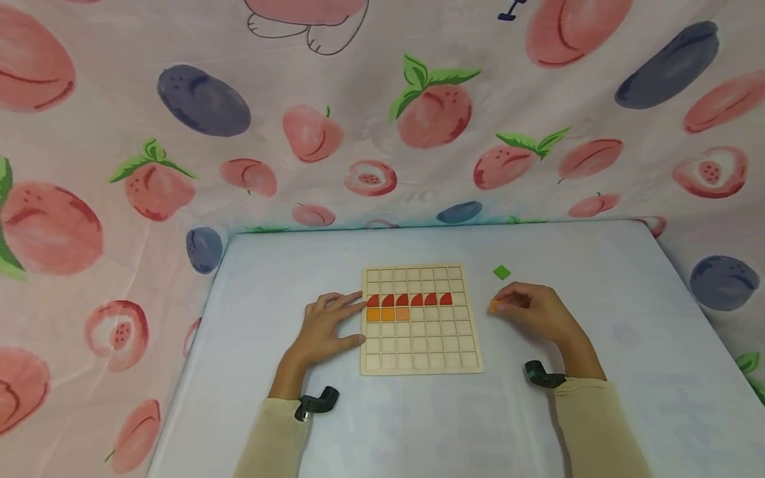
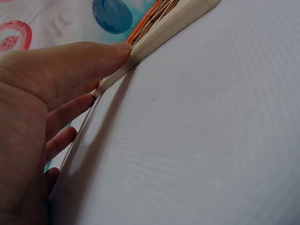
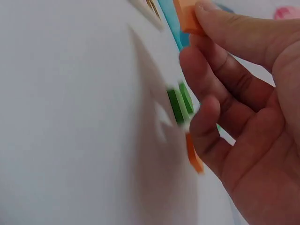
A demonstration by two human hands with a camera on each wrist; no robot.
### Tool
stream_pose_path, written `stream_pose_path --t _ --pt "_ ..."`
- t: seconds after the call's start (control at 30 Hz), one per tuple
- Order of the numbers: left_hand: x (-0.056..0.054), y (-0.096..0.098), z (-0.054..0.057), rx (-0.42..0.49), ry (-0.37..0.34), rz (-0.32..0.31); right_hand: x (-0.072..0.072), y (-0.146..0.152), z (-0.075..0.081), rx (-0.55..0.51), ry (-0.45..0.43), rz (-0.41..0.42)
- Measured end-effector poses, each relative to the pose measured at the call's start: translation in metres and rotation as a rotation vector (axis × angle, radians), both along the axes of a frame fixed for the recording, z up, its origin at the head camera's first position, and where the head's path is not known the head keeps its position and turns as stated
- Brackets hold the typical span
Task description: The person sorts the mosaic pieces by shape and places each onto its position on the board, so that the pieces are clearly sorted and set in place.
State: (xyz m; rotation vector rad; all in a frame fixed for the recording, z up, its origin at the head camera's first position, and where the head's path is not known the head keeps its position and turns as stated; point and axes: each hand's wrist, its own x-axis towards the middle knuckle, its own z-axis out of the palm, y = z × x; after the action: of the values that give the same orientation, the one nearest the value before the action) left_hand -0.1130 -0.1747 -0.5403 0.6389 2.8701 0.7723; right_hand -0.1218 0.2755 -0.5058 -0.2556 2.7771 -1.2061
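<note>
A square wooden grid board (image 1: 442,342) lies on the table. One of its rows holds several red quarter-round tiles (image 1: 416,300). Below them, two orange square tiles (image 1: 388,315) and a paler orange one (image 1: 402,314) fill the row's left end. My left hand (image 1: 323,330) rests at the board's left edge, fingers spread, thumb touching the rim (image 2: 154,40). To the right of the board, my right hand (image 1: 534,311) pinches an orange square tile (image 3: 188,18) between thumb and fingers, above the table.
Behind the right hand lies a green tile (image 1: 501,272). The right wrist view also has an orange piece (image 3: 193,154) near the fingers, partly hidden. A white cloth covers the table (image 1: 418,425); a fruit-print curtain (image 1: 358,79) hangs behind it.
</note>
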Motion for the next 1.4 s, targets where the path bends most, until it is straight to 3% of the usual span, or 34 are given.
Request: stream_pose_path --t 0.57,0.93,1.4 --pt "0.0 0.001 0.0 0.008 -0.004 0.013 -0.007 -0.067 -0.001 -0.103 -0.062 0.104" --pt "0.0 0.0 -0.001 0.016 -0.014 0.009 -0.016 -0.088 0.0 -0.111 -0.075 0.153" --pt "0.0 0.0 0.001 0.015 -0.002 0.0 -0.019 -0.117 -0.002 -0.108 -0.082 0.155"
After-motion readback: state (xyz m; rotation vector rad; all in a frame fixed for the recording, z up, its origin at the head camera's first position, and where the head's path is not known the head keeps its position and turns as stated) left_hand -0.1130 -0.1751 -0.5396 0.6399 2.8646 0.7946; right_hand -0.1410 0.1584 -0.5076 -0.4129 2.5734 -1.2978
